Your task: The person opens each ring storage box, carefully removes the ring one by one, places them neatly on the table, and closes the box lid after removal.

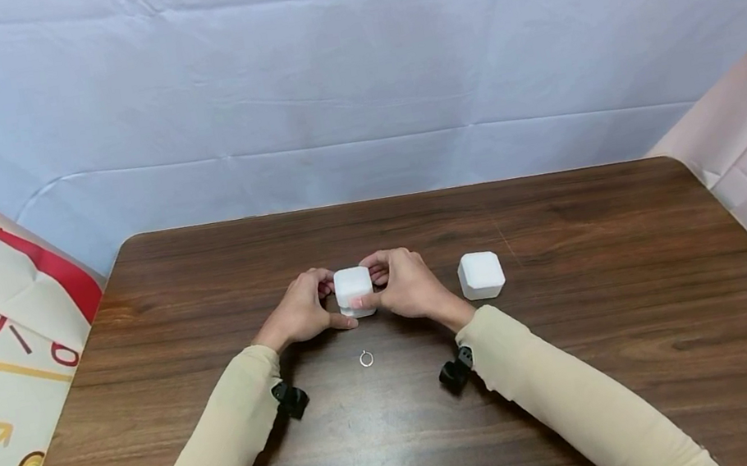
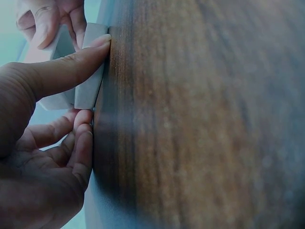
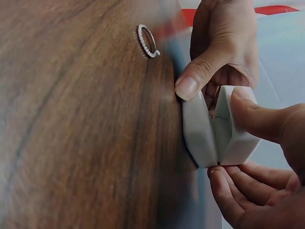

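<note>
A small white ring box [image 1: 352,282] stands on the table between both hands. Its lid [image 3: 237,138] is tilted part way up from the base [image 3: 198,128], leaving a wedge-shaped gap. The left hand [image 1: 300,310] holds the base low down, thumb on the near side and fingers at the far side. Higher up, the right hand [image 1: 413,284] grips the lid between thumb and fingers. A silver-coloured ring [image 3: 141,38] with a beaded, sparkling band lies on the wood nearer the person, touched by neither hand. The inside of the box is mostly hidden.
A second white box [image 1: 481,276] of similar shape, shut, stands to the right of the right hand. Brown wood-grain table [image 1: 616,290] spreads around, with a pale cloth [image 1: 348,87] behind its far edge. Black wrist cameras [image 1: 291,399] sit under both sleeves.
</note>
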A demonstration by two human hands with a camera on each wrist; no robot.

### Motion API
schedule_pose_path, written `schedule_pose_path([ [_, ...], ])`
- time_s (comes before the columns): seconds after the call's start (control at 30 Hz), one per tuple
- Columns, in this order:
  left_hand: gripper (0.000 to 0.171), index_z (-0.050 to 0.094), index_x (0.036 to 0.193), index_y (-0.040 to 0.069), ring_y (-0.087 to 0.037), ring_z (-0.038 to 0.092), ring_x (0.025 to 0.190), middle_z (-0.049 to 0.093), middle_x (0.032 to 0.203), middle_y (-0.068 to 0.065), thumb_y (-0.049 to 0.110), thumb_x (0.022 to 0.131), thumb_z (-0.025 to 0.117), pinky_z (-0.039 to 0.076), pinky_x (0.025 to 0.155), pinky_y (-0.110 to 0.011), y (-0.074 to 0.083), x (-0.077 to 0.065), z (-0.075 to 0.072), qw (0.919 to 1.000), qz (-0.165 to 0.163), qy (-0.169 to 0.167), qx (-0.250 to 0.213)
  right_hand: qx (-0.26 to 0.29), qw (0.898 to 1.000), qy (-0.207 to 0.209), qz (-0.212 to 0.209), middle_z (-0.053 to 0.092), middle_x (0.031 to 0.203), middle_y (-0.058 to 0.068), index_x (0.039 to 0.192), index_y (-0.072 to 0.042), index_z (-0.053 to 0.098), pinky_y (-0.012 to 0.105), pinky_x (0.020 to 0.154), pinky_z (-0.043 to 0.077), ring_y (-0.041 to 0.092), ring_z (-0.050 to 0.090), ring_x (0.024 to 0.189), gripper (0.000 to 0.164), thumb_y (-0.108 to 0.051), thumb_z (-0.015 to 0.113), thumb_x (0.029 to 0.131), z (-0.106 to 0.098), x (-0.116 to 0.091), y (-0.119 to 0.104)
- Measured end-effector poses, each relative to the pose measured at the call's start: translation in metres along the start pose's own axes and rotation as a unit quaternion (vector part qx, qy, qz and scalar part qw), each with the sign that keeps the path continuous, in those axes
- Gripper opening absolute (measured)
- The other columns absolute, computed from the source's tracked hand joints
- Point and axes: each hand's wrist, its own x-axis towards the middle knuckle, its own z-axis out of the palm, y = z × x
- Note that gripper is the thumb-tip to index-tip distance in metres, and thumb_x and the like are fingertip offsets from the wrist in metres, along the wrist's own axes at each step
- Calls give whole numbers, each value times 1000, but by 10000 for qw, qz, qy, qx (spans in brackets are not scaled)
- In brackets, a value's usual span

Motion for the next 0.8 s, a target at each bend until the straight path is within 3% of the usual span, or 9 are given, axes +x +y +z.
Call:
schedule_pose_path([
  [0.63, 66, 61, 124, -5, -26, 55, 99, 60, 109, -12, 16, 71, 95, 47, 89, -40, 0, 0, -1, 9999, -78, -16, -80, -383, 9992, 136, -9, 71, 108, 8, 121, -2, 67, 32, 87, 55, 21, 69, 99, 56, -19, 94, 74, 5, -4, 0],
  [0.8, 66, 61, 122, -6, -27, 55, 98, 60, 108, -13, 16, 71, 95, 47, 89, -41, -1, 0, -1, 10000, 33, 11, -55, -520, 9985, 137, -36, 70, 109, 8, 122, -2, 66, 32, 87, 55, 22, 68, 100, 58, -20, 94, 74, 5, -6, -1],
])
